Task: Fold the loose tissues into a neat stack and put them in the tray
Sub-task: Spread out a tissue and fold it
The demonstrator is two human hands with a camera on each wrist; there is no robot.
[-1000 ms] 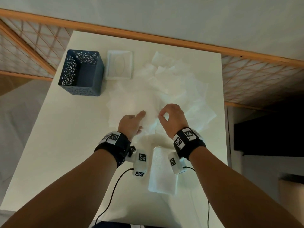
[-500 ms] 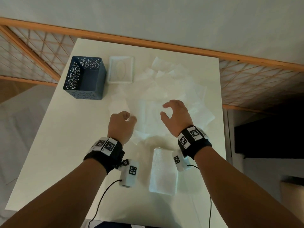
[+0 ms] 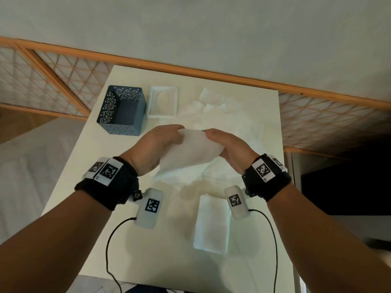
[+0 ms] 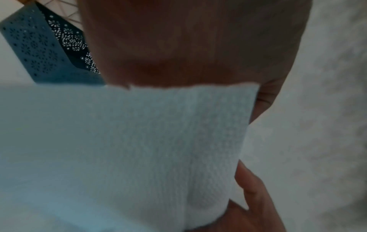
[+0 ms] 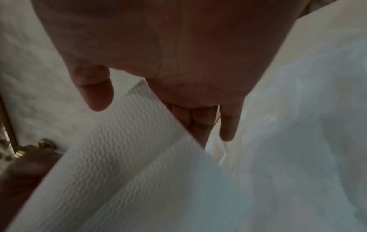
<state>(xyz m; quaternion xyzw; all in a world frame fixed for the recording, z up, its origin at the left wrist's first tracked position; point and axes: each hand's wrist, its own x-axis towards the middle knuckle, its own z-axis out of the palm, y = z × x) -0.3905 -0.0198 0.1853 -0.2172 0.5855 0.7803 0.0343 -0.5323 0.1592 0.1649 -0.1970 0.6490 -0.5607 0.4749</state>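
Note:
Both hands hold one white embossed tissue (image 3: 190,151) up above the table. My left hand (image 3: 157,142) pinches its left top corner and my right hand (image 3: 224,142) pinches its right top corner; the sheet hangs toward me. It fills the left wrist view as the tissue (image 4: 158,149), and the right wrist view as the tissue (image 5: 123,172). Several loose tissues (image 3: 230,115) lie spread over the far right of the table. A folded stack of tissues (image 3: 211,225) lies near me. The white tray (image 3: 163,104) sits at the back.
A dark blue perforated box (image 3: 122,111) stands left of the tray, also seen as the box (image 4: 39,51). The white table (image 3: 84,197) ends close on the right side, beyond it a wooden lattice rail (image 3: 328,115). Wrist camera cables hang over the near edge.
Both hands were apart over the pile; they have since pinched one tissue by its corners and lifted it off the table.

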